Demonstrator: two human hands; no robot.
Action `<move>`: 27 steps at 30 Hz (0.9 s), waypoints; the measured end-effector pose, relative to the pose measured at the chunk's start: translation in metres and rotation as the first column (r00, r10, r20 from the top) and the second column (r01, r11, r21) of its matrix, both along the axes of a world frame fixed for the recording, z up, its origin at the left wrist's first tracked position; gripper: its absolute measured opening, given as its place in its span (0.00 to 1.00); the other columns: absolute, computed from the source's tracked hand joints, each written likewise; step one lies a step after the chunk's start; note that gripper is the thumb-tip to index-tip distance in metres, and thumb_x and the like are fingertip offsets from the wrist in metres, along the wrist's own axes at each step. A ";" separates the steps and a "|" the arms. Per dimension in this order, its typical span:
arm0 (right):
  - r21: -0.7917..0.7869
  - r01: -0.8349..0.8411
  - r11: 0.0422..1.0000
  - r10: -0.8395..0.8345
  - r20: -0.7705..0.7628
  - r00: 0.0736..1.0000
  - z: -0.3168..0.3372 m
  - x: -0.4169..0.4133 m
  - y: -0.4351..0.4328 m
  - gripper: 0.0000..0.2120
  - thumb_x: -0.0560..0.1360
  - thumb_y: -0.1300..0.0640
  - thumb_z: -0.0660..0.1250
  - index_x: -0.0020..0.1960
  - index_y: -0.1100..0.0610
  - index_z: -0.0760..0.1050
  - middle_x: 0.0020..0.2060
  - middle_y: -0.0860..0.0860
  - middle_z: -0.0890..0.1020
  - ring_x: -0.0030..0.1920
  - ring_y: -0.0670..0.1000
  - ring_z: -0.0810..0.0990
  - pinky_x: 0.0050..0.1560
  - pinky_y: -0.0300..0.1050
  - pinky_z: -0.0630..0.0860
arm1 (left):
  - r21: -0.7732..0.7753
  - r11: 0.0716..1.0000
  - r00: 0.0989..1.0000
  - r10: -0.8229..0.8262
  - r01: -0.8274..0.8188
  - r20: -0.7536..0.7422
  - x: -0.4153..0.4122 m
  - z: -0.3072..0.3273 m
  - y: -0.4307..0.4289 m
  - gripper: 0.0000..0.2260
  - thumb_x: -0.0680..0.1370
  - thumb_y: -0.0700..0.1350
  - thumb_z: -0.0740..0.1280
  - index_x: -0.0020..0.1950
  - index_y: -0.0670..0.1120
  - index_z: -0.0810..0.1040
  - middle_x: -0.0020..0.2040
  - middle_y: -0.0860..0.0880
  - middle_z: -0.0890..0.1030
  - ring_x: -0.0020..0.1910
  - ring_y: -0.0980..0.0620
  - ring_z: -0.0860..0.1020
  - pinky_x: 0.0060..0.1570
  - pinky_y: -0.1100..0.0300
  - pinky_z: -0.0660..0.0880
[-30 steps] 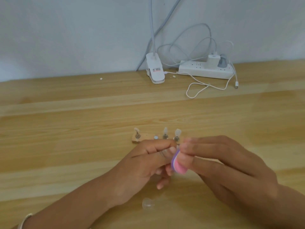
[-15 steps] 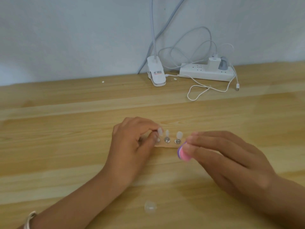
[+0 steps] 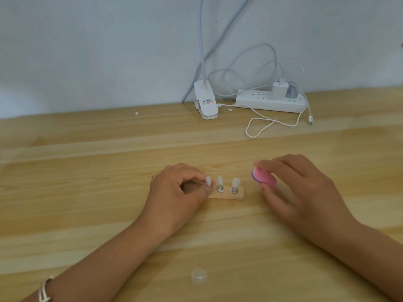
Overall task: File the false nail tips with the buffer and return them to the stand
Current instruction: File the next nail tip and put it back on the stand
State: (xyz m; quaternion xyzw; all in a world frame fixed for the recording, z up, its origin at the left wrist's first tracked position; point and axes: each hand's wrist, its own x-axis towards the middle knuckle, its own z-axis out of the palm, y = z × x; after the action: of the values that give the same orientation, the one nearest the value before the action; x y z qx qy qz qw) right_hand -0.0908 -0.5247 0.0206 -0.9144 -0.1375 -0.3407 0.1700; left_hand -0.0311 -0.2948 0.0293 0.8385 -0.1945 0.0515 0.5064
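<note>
head view, left hand (image 3: pixel 174 194) pinching nail tip (image 3: pixel 208 180) at stand (image 3: pixel 226 195), right hand (image 3: pixel 305 192) gripping buffer (image 3: pixel 264 178)

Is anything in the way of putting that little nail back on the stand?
Nothing I can see. The left hand pinches the nail just above the stand, beside two nails already standing there. The right hand holds the buffer off to the right. The left hand hides the nail's own spot.

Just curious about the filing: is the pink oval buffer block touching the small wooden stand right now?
Apart. The head view shows bare table between the pink oval buffer block, pinched in the right hand, and the right end of the small wooden stand.
</note>
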 end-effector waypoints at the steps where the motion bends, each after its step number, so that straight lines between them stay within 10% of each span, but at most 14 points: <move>1: -0.002 0.020 1.000 -0.020 -0.049 0.999 -0.001 0.001 0.000 0.14 0.72 0.64 0.74 0.58 0.58 0.82 0.46 0.50 0.82 0.46 0.54 0.78 0.43 0.49 0.77 | 0.006 1.000 1.000 0.011 -0.011 -0.003 0.000 0.000 0.000 0.02 0.67 0.47 0.73 0.38 0.53 0.85 0.40 0.59 0.83 0.45 0.60 0.79 0.56 0.46 0.73; 6: -0.007 0.005 1.000 -0.006 -0.181 0.983 -0.002 0.003 -0.002 0.16 0.71 0.61 0.77 0.58 0.59 0.82 0.46 0.50 0.83 0.47 0.56 0.79 0.48 0.51 0.78 | 0.083 0.995 0.998 0.053 -0.054 0.017 -0.001 0.001 0.000 0.07 0.64 0.53 0.70 0.42 0.59 0.83 0.44 0.61 0.81 0.44 0.61 0.73 0.58 0.42 0.70; 11: 0.103 -0.056 0.993 0.092 -0.392 0.915 0.012 0.006 0.012 0.24 0.70 0.36 0.68 0.60 0.48 0.81 0.63 0.42 0.74 0.71 0.45 0.64 0.71 0.41 0.60 | 0.255 0.961 0.990 0.082 -0.110 0.117 -0.005 -0.001 0.003 0.13 0.62 0.62 0.65 0.45 0.64 0.77 0.48 0.65 0.76 0.53 0.66 0.69 0.63 0.58 0.58; 16: 0.088 -0.196 0.977 0.214 -0.444 0.870 0.024 0.030 0.022 0.05 0.71 0.50 0.76 0.45 0.47 0.84 0.63 0.41 0.72 0.74 0.41 0.53 0.76 0.44 0.54 | 0.263 0.954 0.969 0.080 -0.142 0.234 -0.009 0.003 0.006 0.16 0.63 0.59 0.61 0.50 0.63 0.74 0.56 0.68 0.72 0.58 0.67 0.66 0.61 0.70 0.52; 27: 0.207 -0.140 0.968 0.215 -0.409 0.887 0.030 0.038 -0.077 0.09 0.68 0.56 0.81 0.42 0.45 0.83 0.60 0.40 0.73 0.72 0.39 0.61 0.69 0.29 0.57 | 0.508 0.841 0.943 -0.299 0.188 0.145 0.056 0.023 -0.052 0.14 0.69 0.60 0.70 0.53 0.66 0.74 0.48 0.66 0.73 0.52 0.68 0.69 0.56 0.64 0.62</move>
State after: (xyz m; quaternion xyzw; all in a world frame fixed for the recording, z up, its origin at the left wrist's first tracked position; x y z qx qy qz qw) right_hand -0.0533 -0.6014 0.0501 -0.9322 -0.1504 -0.1253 0.3046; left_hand 0.0253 -0.3466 0.0527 0.8962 -0.3609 0.0275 0.2566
